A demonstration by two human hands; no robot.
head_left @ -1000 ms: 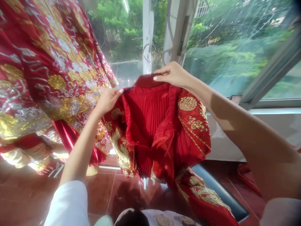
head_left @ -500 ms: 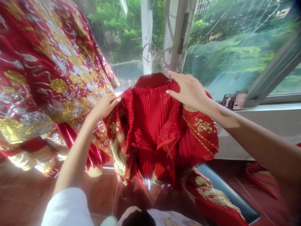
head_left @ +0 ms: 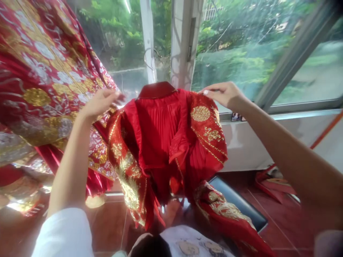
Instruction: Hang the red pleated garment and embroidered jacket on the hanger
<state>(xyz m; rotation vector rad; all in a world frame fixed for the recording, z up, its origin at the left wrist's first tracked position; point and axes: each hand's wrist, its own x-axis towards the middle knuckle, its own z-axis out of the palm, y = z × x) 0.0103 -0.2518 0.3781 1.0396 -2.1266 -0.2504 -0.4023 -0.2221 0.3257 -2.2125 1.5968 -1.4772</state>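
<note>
A red jacket [head_left: 160, 132] with gold embroidery hangs facing me, its front spread apart over a pleated inside. Above its dark red collar [head_left: 157, 90] rises the metal hook of a hanger [head_left: 149, 61]. My right hand [head_left: 226, 93] pinches the top of the jacket's right-side shoulder between thumb and fingers. Close by the left-side shoulder is my left hand [head_left: 100, 101], its fingers stretched out and a little blurred; it seems to hold nothing. Both gold-patterned sleeves droop, the right-side one reaching toward my lap.
Another red garment [head_left: 50, 82], covered in gold and silver embroidery, hangs at the left. Behind the jacket are glass windows [head_left: 235, 60] with a sill [head_left: 302, 115]. A dark flat-topped seat [head_left: 241, 203] stands on the red tiled floor [head_left: 270, 214], with red items [head_left: 276, 185] farther right.
My right hand has moved from beside the collar outward to the shoulder. My left hand has come off the left-side shoulder cloth. The view has shifted to the right.
</note>
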